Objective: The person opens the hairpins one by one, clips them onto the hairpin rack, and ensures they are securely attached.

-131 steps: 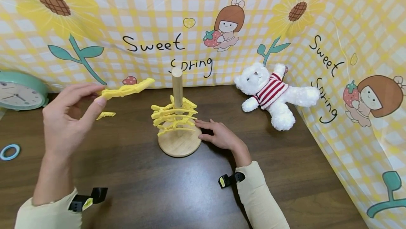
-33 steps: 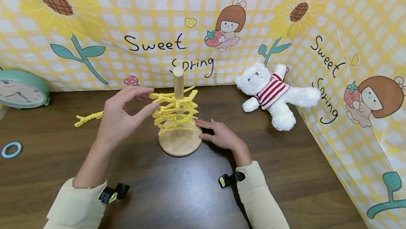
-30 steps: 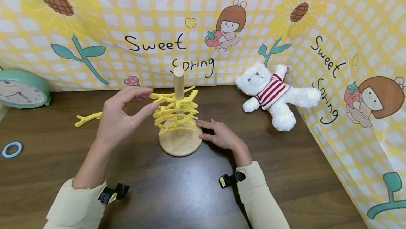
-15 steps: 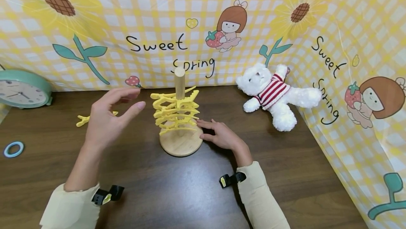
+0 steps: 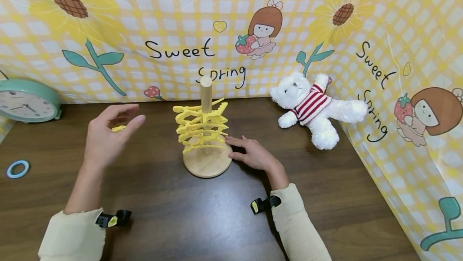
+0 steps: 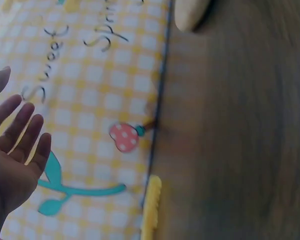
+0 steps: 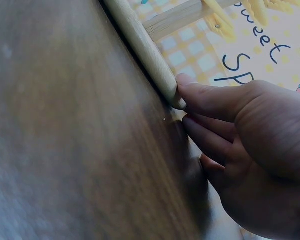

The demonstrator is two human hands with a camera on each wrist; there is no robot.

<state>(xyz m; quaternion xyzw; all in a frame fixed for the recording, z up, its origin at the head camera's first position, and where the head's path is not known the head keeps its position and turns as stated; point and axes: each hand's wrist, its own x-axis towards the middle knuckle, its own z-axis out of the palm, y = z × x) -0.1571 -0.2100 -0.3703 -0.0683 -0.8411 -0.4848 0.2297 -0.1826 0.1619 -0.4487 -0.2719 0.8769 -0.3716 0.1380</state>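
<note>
At the middle of the table stands a wooden peg point(image 5: 206, 94) on a round wooden base point(image 5: 207, 164). Several thin yellow plastic pieces point(image 5: 201, 127) with curved, forked shapes are stacked loosely around it. My right hand point(image 5: 254, 154) lies beside the base, thumb and forefinger against its rim; in the right wrist view the thumb tip touches the edge. Left of the peg, my left hand point(image 5: 106, 136) hovers above the table holding nothing, thumb and fingers apart and gently bent. Another yellow plastic piece point(image 6: 151, 207) lies beyond it, mostly hidden by the hand in the head view.
A green alarm clock point(image 5: 27, 102) stands at the far left, with a light-blue ring point(image 5: 18, 169) nearer. A white teddy bear point(image 5: 311, 108) in a striped shirt lies at the back right. Checked cloth point(image 5: 173, 11) backs the table and its right side.
Since the earliest frame, the left hand has put its yellow piece on top of the stack and let go. It has since drawn away left. The right hand stays at the base.
</note>
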